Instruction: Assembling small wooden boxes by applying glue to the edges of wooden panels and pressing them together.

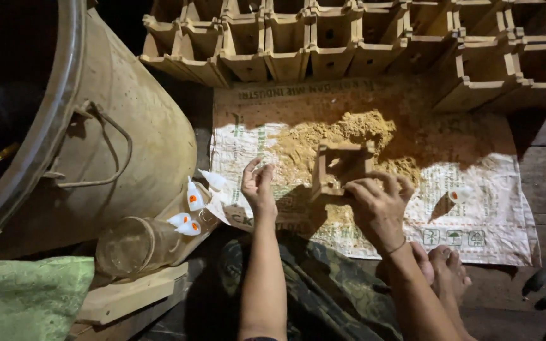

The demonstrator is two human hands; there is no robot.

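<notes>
Head view, items as I log them. Right hand point(379, 203): its fingers are closed on the near edge of a small wooden box point(341, 169), open side up, which sits on a pile of sawdust point(336, 136). Left hand point(258, 184): just left of the box and apart from it, fingers loosely curled; I cannot tell whether they pinch anything. Sack point(494, 221): white woven, printed, spread flat on the floor under the sawdust and the box; a small white bottle with an orange cap point(459, 194) lies on it, right of my right hand. Stacked boxes point(323, 38): rows of the same wooden kind, standing along the far edge of the sack. Drum point(121, 126): large, metal, tipped on its side at left, wire handle showing. Jar point(133, 243): clear, lying on its side below the drum, with several more white bottles point(192, 201) clustered by its mouth. Plank point(131, 293): pale wood, under the jar. Cloth point(26, 297): green, bottom left corner. Bare foot point(447, 268): mine, resting at the near edge of the sack beside my right forearm.
</notes>
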